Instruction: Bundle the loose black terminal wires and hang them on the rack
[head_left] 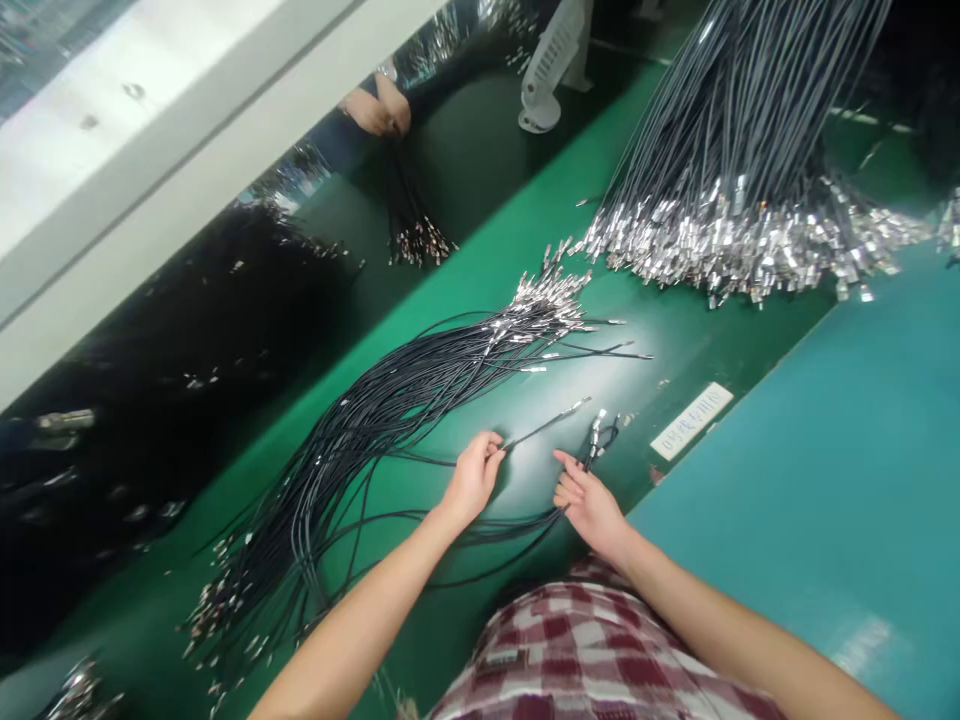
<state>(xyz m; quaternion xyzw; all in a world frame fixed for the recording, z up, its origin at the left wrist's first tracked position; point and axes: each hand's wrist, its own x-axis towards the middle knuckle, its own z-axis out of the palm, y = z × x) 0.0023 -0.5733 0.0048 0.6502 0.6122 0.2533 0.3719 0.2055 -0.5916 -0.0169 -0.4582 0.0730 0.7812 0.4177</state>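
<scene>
My left hand (474,475) is closed in a pinch on a single thin black cable (544,425) with a metal tip, held just above the green table (465,270). My right hand (589,500) is closed on a small bunch of black cables (604,435), their silver tips pointing up past my fingers. A loose pile of black cables with metal ends (390,400) fans out to the left of my hands.
A large dense bundle of cables with shiny connectors (742,230) lies at the upper right. A white label (691,420) sits by the teal surface (847,480). Another person's hands (379,108) hold a cable bunch at the far side. A white fan (551,60) stands behind.
</scene>
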